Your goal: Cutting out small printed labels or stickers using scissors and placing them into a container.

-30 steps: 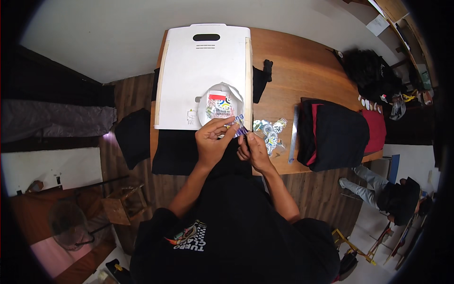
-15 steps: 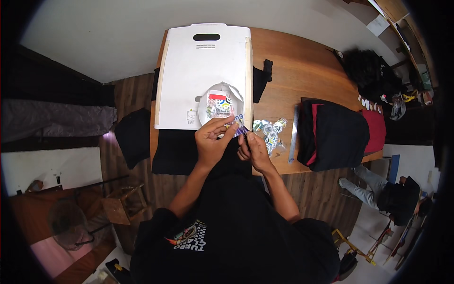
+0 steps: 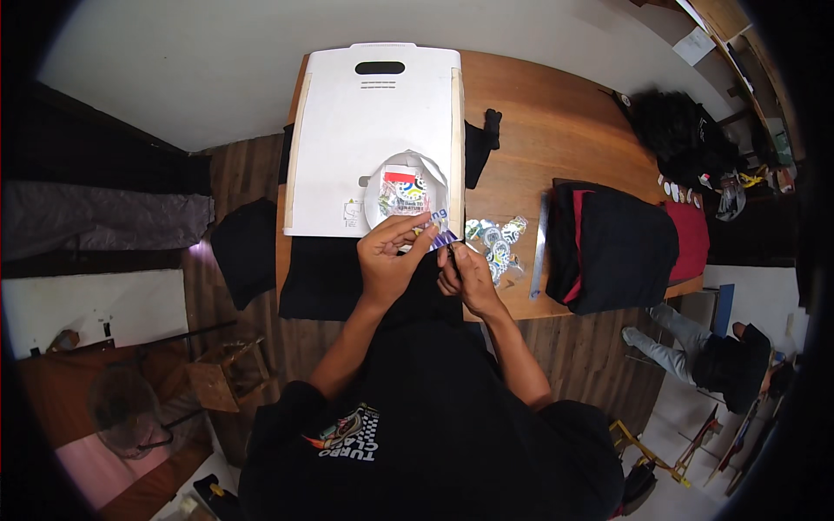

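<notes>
My left hand [image 3: 387, 259] pinches a small printed clear film piece [image 3: 441, 233] with blue and purple marks. At the film's right edge, my right hand [image 3: 472, 276] is closed on a small dark tool [image 3: 451, 250], which looks like scissors, though the fingers hide most of it. Just beyond my hands a round white tub [image 3: 373, 206] holds several printed film pieces, one with a red patch. It stands on the near right part of a large white board [image 3: 373, 130]. To the right of my right hand lie several round printed film cutouts [image 3: 497, 247].
Black cloth [image 3: 317, 278] lies under the board and along the near edge of the wooden table [image 3: 547, 113]. A metal ruler [image 3: 540, 247] lies beside a folded black and red garment stack [image 3: 617, 247]. Another person [image 3: 730, 365] is at the far right. A wooden stool [image 3: 228, 375] stands lower left.
My right hand and the dark tool have shifted very slightly at the film's edge. My left hand keeps its pinch in nearly the same place.
</notes>
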`<state>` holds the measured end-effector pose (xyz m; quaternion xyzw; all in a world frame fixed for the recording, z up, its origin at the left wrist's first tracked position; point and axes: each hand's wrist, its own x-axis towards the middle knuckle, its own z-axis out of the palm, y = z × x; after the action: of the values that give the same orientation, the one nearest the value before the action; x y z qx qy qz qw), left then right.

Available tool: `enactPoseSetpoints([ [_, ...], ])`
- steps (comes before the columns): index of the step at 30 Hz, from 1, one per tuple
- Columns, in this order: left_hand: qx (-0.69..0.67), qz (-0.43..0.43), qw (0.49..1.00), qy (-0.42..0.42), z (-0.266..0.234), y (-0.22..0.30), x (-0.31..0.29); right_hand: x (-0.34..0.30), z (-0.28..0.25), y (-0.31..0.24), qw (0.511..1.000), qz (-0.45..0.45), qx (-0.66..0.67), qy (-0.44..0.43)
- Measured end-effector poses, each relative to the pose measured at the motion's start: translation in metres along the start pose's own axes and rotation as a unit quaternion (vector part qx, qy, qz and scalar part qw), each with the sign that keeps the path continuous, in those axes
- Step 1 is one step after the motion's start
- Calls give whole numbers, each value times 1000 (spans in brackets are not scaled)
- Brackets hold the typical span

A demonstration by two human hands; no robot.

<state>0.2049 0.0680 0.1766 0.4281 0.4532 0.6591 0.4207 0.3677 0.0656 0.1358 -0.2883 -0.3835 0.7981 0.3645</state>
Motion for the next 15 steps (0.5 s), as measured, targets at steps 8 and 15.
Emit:
enactPoseSetpoints([
  [8, -8, -14, 1000, 4, 1, 0, 0, 1, -1, -1, 1000, -17, -5, -5],
  [15, 17, 2, 1000, -4, -1, -1, 0, 0, -1, -3, 1000, -7, -23, -8],
])
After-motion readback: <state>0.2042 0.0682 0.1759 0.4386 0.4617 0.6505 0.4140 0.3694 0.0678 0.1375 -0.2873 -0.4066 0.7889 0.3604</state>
